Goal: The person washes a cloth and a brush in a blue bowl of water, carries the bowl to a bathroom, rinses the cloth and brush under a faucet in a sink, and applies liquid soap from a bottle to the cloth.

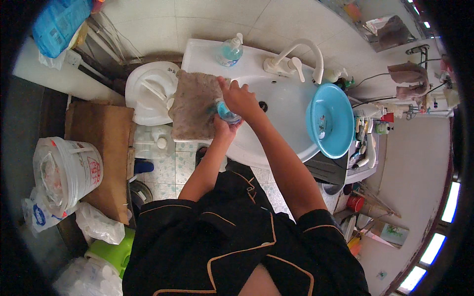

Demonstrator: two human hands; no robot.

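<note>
My left hand (224, 129) is wrapped around a small clear bottle of blue liquid (227, 112), above the edge of a brown cloth (196, 105). My right hand (240, 97) is just over the bottle's upper side, fingers spread apart; whether its palm touches the bottle is hidden. The cloth lies flat on the left part of the white washbasin (289, 111). A pump bottle of blue-green liquid (230, 51) stands upright at the basin's back edge.
A white faucet (296, 59) curves over the basin. The light-blue plastic washbowl (333, 120) rests on the basin's right rim. Left are a white plastic lid (148, 107), a cardboard box (103, 159) and a white bucket (83, 166). A toiletry rack (364, 144) stands right.
</note>
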